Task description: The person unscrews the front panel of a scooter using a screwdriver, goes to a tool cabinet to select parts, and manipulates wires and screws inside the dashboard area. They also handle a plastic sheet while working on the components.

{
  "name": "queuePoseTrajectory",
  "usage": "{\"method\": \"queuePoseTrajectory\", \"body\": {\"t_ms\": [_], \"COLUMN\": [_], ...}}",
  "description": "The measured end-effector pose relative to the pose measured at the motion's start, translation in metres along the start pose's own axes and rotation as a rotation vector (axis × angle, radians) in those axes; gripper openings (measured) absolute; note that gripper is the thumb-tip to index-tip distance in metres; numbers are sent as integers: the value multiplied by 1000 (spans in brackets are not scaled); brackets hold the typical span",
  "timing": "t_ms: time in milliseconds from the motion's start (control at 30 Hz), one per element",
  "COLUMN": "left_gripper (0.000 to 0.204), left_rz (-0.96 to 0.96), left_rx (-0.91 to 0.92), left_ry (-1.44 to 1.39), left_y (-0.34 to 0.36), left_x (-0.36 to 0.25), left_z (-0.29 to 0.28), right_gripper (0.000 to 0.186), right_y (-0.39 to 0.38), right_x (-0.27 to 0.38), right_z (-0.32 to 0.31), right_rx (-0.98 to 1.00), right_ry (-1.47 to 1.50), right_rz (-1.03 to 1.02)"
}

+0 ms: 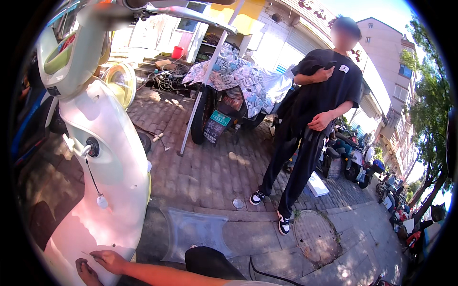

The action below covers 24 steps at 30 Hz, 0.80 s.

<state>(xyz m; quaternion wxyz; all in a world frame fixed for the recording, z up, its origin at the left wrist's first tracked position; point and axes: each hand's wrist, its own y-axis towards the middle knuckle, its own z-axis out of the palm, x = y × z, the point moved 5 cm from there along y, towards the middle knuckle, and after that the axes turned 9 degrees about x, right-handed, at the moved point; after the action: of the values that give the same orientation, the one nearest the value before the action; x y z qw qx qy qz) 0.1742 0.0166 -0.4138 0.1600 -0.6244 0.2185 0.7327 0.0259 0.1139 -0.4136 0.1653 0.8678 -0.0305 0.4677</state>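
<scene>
1. The right hand (pixel 109 260) reaches in from the lower edge and presses its fingertips against the lower white panel (pixel 102 224) of a cream-and-white scooter (pixel 102 157). It pinches a thin, small tool, too small to identify, against that panel.
2. The left hand (pixel 87 273) sits just below and to the left, at the panel's bottom edge, fingers curled; whether it grips anything cannot be told.
3. The scooter body fills the left side, upright, with a key (pixel 90 148) in its lock and a small fob dangling on a cord below it.
4. Just right of the panel, a clear plastic sheet (pixel 195 231) lies flat on the pavement, near the hands but apart from them.
5. Open paving stretches from the sheet toward a round manhole cover (pixel 316 236) at lower right.
6. A person in black clothing (pixel 312 124) stands beyond the curb, well apart from the hands.
7. Behind, a covered motorcycle (pixel 229 95) is parked on sunlit brick paving (pixel 210 167), with shopfronts and more parked scooters along the street at right.
</scene>
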Motion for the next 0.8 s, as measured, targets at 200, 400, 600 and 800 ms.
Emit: {"method": "queuePoseTrajectory", "body": {"t_ms": [200,400,600,800], "left_gripper": [16,17,16,15], "left_rz": [-125,-158,-153,-136], "left_rx": [-12,-19,4,11], "left_ry": [-117,-80,-99,-110], "left_y": [-1,-1,0,-1], "left_x": [-3,-3,3,-1], "left_z": [10,10,5,6], "right_gripper": [37,38,37,38], "right_y": [-1,-1,-2,-1], "right_x": [-6,-5,-2,-1], "right_z": [0,-1,0,0], "right_rx": [-7,1,14,25], "right_ry": [-22,-32,2,20], "right_rz": [3,20,19,26]}}
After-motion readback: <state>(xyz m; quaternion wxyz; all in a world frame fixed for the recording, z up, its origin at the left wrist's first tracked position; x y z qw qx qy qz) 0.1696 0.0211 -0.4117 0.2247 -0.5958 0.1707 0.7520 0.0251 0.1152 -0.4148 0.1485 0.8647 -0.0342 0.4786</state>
